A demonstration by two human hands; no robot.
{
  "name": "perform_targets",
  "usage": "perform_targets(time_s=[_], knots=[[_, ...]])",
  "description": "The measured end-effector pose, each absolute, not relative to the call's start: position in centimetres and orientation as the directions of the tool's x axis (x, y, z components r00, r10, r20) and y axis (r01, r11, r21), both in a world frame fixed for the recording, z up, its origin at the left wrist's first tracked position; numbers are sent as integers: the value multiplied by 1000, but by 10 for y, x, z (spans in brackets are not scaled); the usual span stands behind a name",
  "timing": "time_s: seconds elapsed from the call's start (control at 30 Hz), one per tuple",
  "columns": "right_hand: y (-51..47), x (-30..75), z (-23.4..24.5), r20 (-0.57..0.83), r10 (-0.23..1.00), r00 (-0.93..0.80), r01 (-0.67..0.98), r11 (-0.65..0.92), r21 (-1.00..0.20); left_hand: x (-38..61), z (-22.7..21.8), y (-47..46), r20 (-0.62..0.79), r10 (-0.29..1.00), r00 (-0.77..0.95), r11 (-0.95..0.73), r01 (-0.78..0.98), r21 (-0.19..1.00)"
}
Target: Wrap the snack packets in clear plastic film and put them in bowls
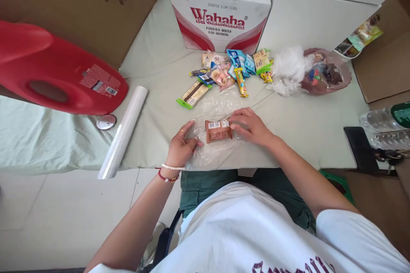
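while a brown packet (219, 131) lies on a crumpled sheet of clear film (208, 153) near the front edge of the cloth-covered table (163, 94), the left hand (181, 146) rests at the film's left side, thumb and forefinger slightly parted, and the right hand (253, 128) sets its bent fingertips at the packet's right end; the film is so see-through that i can't tell whether either hand pinches it. beyond the film lies a pile of small wrapped snacks (221, 76), a green-ended bar (194, 94) nearest, and off to the left a film roll (123, 132) lies near a red jug (72, 68)
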State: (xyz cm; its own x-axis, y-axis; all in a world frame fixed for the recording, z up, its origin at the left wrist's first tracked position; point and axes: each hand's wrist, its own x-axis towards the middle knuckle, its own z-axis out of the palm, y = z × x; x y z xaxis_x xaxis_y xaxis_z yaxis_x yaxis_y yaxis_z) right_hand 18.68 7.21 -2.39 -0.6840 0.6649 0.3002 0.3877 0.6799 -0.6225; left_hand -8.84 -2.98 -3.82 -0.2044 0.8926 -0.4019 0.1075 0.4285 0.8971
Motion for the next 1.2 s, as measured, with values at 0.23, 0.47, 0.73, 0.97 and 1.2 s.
perform_targets(time_s=[0.23,0.47,0.73,0.97,1.2], knots=[[19,226,-36,226,574,-787,442,780,-444,-91,-36,-24,-304,849,-432,427,222,877],[6,229,-38,310,622,-719,407,738,-538,-98,-43,-21,40,882,-469,352,714,605],[-19,252,-31,254,701,-667,483,666,-569,-81,-31,-21,-107,911,-398,320,518,793],[-36,263,-38,275,717,-641,496,660,-564,-61,-28,-20,-144,964,-223,265,800,538],[-48,265,-46,245,731,-637,513,639,-573,-51,-28,-17,-198,957,-214,269,390,881]])
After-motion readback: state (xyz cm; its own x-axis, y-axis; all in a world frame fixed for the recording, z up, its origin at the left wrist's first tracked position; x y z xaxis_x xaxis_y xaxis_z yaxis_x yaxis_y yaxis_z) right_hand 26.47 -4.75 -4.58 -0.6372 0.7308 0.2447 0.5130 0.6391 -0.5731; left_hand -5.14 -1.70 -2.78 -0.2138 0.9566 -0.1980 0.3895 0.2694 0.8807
